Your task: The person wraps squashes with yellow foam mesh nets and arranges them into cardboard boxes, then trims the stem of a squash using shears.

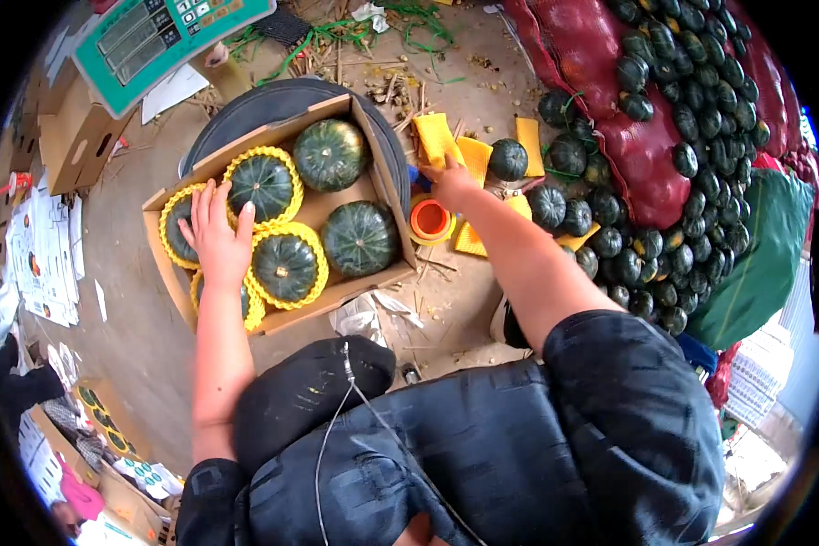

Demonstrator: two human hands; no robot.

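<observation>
A cardboard box (382,184) holds several round dark green pumpkins. Yellow foam net sleeves (293,164) wrap some of them, while a bare pumpkin (331,155) and another bare pumpkin (360,239) sit on the box's right side. My left hand (220,235) rests with fingers spread across the wrapped pumpkins at the left. Outside the box, my right hand (452,185) reaches to flat yellow foam sleeves (438,136); its fingertips are at them, but whether they grip one is unclear. Just below that hand lies an orange and yellow tape roll (431,218).
Under the box is a round dark platform (273,102), with a green scale display (170,48) beyond. Loose pumpkins (662,266) pile up at right beside red mesh sacks (645,164). Empty cartons (82,136) and printed sheets (48,252) lie left. Green straps (341,31) litter the floor.
</observation>
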